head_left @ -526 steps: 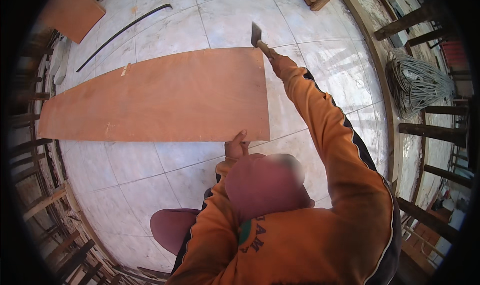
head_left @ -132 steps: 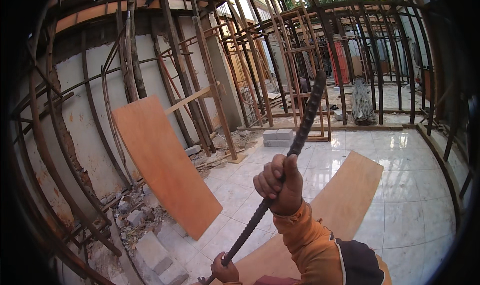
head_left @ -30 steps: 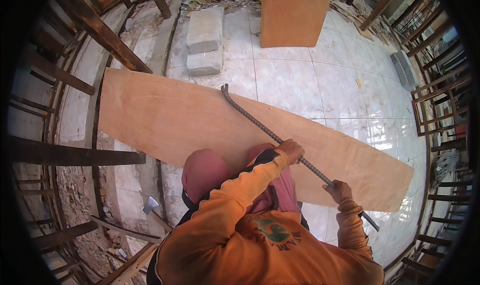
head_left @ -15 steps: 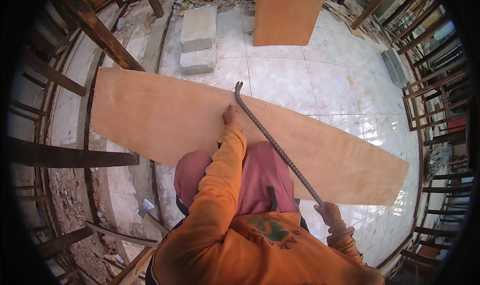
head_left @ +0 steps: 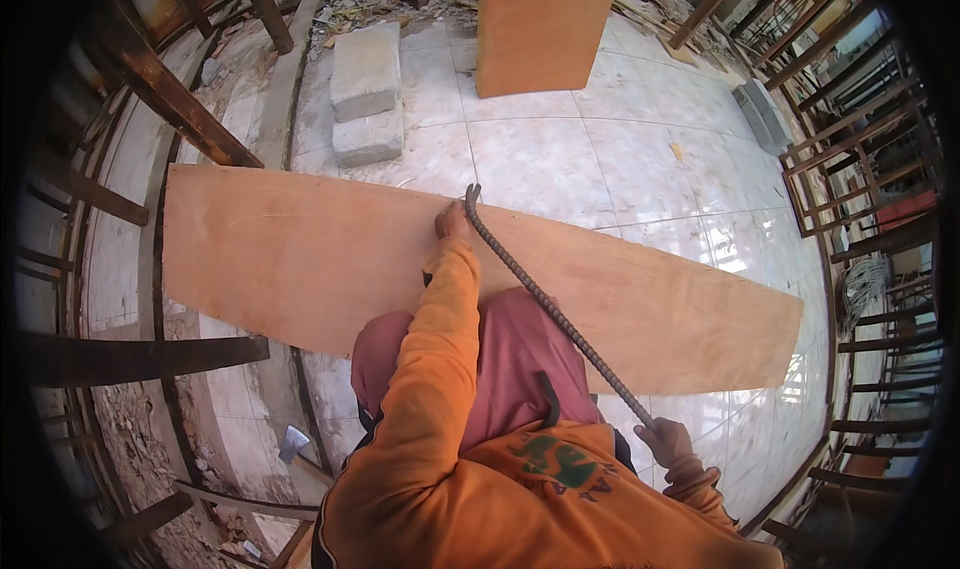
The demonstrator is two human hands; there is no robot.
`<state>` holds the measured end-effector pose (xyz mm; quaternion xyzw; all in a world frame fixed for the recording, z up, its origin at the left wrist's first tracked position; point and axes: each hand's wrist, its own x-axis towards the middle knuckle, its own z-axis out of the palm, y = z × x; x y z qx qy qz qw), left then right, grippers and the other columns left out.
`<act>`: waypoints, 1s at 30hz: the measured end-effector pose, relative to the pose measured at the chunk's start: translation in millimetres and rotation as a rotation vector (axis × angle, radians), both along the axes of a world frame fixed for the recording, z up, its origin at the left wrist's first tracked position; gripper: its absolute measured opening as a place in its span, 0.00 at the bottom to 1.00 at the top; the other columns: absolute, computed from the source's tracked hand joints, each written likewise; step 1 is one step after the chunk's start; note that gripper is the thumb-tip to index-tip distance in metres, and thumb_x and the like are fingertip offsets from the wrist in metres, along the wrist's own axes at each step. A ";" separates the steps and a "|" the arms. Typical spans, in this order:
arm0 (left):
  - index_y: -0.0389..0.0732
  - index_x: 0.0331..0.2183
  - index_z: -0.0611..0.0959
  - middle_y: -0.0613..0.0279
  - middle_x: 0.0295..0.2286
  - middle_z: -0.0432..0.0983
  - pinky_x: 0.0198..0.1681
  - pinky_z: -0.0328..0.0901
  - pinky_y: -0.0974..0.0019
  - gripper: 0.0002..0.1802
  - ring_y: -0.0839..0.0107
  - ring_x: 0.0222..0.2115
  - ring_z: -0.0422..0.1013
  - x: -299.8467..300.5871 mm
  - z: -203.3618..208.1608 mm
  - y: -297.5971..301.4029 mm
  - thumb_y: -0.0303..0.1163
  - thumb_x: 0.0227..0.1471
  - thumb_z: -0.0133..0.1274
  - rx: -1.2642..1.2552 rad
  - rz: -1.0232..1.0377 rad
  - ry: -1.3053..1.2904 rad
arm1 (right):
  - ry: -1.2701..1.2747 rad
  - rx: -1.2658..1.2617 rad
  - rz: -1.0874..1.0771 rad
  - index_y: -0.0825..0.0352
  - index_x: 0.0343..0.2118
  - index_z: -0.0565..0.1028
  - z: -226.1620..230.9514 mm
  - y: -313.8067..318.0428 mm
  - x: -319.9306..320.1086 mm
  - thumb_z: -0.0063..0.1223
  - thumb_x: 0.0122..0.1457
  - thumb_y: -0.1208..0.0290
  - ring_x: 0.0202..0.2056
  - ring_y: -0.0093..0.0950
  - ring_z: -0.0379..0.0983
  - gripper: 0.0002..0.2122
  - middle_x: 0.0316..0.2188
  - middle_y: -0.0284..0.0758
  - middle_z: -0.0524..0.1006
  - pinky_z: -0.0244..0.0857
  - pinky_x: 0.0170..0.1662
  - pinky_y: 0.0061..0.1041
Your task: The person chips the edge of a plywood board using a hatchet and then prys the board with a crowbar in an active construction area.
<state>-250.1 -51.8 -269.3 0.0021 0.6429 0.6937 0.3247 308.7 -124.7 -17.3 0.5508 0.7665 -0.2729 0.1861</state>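
Note:
A long plywood sheet (head_left: 290, 239) lies crosswise in front of me, partly under my knees. In my right hand (head_left: 668, 441) is the lower end of a pry bar (head_left: 550, 314), ribbed like rebar, slanting across the sheet. Its forked claw is at the sheet's far edge. Right beside that claw, my left hand (head_left: 453, 219) is closed at the edge of the plywood. Whatever its fingers grip, if anything, is hidden from view.
Two stacked grey blocks (head_left: 366, 74) stand on the tiled floor beyond the sheet. An orange-brown wooden panel (head_left: 545, 29) is at the far side. Dark timber posts (head_left: 175, 89) rise on the left, near a hatchet (head_left: 294, 443). Rubble (head_left: 410, 7) and timber racks line the edges.
My left hand has moved forward to the plywood's far edge, close to the claw. The right hand keeps its hold on the bar. The whole view has shifted slightly.

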 end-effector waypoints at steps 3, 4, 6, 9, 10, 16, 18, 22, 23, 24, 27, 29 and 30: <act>0.28 0.43 0.78 0.52 0.38 0.77 0.43 0.67 0.68 0.20 0.63 0.37 0.74 27.3 13.0 14.0 0.35 0.56 0.44 0.138 -0.075 -0.031 | -0.068 0.017 -0.033 0.69 0.24 0.76 10.6 -2.1 3.8 0.55 0.52 0.45 0.26 0.47 0.74 0.24 0.20 0.48 0.76 0.66 0.30 0.41; 0.28 0.46 0.76 0.51 0.42 0.76 0.46 0.65 0.69 0.22 0.65 0.41 0.72 25.8 16.8 15.4 0.36 0.56 0.45 0.137 -0.120 0.066 | -0.071 0.052 -0.021 0.69 0.25 0.76 12.0 -3.2 2.7 0.55 0.52 0.45 0.26 0.47 0.74 0.24 0.20 0.47 0.76 0.66 0.30 0.41; 0.28 0.49 0.74 0.51 0.45 0.74 0.49 0.63 0.69 0.24 0.67 0.45 0.70 23.5 23.0 20.0 0.37 0.57 0.45 0.140 -0.171 0.167 | -0.071 0.092 -0.015 0.69 0.25 0.76 18.1 -4.9 0.6 0.55 0.52 0.45 0.26 0.47 0.74 0.24 0.20 0.47 0.76 0.67 0.31 0.41; 0.29 0.55 0.68 0.49 0.51 0.68 0.52 0.59 0.71 0.28 0.71 0.51 0.65 3.3 32.1 22.9 0.36 0.57 0.46 0.294 -0.282 0.272 | -0.107 0.152 0.008 0.67 0.24 0.75 21.7 -11.7 -6.6 0.54 0.52 0.45 0.26 0.46 0.75 0.24 0.20 0.46 0.76 0.67 0.31 0.41; 0.31 0.57 0.64 0.53 0.52 0.68 0.54 0.58 0.67 0.29 0.69 0.51 0.64 6.8 32.1 21.1 0.35 0.58 0.45 0.370 -0.279 0.134 | -0.116 0.154 -0.004 0.67 0.24 0.75 23.2 -14.8 -3.4 0.54 0.52 0.45 0.26 0.46 0.75 0.24 0.20 0.46 0.76 0.67 0.31 0.41; 0.33 0.60 0.58 0.52 0.52 0.66 0.58 0.54 0.59 0.31 0.65 0.52 0.63 13.0 41.7 20.0 0.32 0.57 0.44 0.441 -0.317 -0.083 | -0.169 0.276 -0.003 0.66 0.23 0.74 35.6 -24.5 -7.9 0.55 0.52 0.45 0.25 0.45 0.75 0.23 0.18 0.43 0.76 0.68 0.28 0.40; 0.35 0.61 0.54 0.49 0.54 0.63 0.61 0.50 0.57 0.33 0.60 0.56 0.60 7.9 48.3 18.2 0.32 0.57 0.44 0.335 -0.315 -0.111 | -0.203 0.318 0.009 0.65 0.24 0.73 40.1 -24.8 -10.0 0.55 0.52 0.45 0.24 0.44 0.75 0.23 0.18 0.42 0.76 0.68 0.28 0.40; 0.37 0.62 0.51 0.48 0.56 0.60 0.63 0.45 0.56 0.35 0.55 0.58 0.55 20.8 59.2 19.8 0.32 0.56 0.44 0.550 -0.274 -0.279 | -0.269 0.354 -0.010 0.65 0.24 0.73 58.0 -24.7 -10.0 0.56 0.51 0.45 0.24 0.44 0.75 0.22 0.18 0.42 0.76 0.68 0.28 0.39; 0.37 0.62 0.50 0.47 0.57 0.58 0.63 0.42 0.55 0.36 0.55 0.59 0.53 16.9 56.8 20.1 0.33 0.56 0.43 0.669 -0.272 -0.296 | -0.271 0.347 -0.004 0.64 0.24 0.73 58.6 -24.3 -7.8 0.56 0.51 0.45 0.24 0.43 0.75 0.22 0.18 0.42 0.76 0.68 0.28 0.39; 0.38 0.63 0.49 0.46 0.58 0.56 0.64 0.40 0.54 0.37 0.54 0.60 0.51 15.5 53.4 22.2 0.34 0.56 0.43 0.789 -0.270 -0.315 | -0.275 0.341 0.003 0.64 0.24 0.73 58.7 -24.7 -6.5 0.56 0.51 0.45 0.24 0.43 0.75 0.22 0.18 0.42 0.76 0.68 0.28 0.39; 0.31 0.59 0.58 0.47 0.51 0.68 0.58 0.54 0.62 0.33 0.59 0.52 0.64 19.8 50.2 39.6 0.30 0.53 0.46 0.664 -0.011 -0.214 | -0.292 0.338 0.018 0.64 0.24 0.73 58.5 -27.7 -2.7 0.56 0.51 0.45 0.24 0.43 0.75 0.22 0.18 0.41 0.76 0.68 0.27 0.39; 0.32 0.58 0.60 0.44 0.53 0.65 0.58 0.55 0.60 0.32 0.57 0.54 0.63 -24.8 33.5 29.2 0.31 0.53 0.46 0.477 0.039 -0.038 | -0.259 0.327 0.039 0.64 0.23 0.73 56.5 -27.4 -18.9 0.56 0.51 0.45 0.23 0.43 0.75 0.22 0.17 0.41 0.76 0.67 0.27 0.39; 0.32 0.58 0.62 0.41 0.55 0.61 0.57 0.56 0.57 0.31 0.55 0.55 0.61 -42.0 28.7 21.7 0.32 0.53 0.46 0.297 0.080 0.103 | -0.255 0.325 0.044 0.64 0.23 0.73 58.4 -27.2 -26.9 0.57 0.51 0.45 0.23 0.42 0.75 0.22 0.17 0.41 0.76 0.67 0.27 0.39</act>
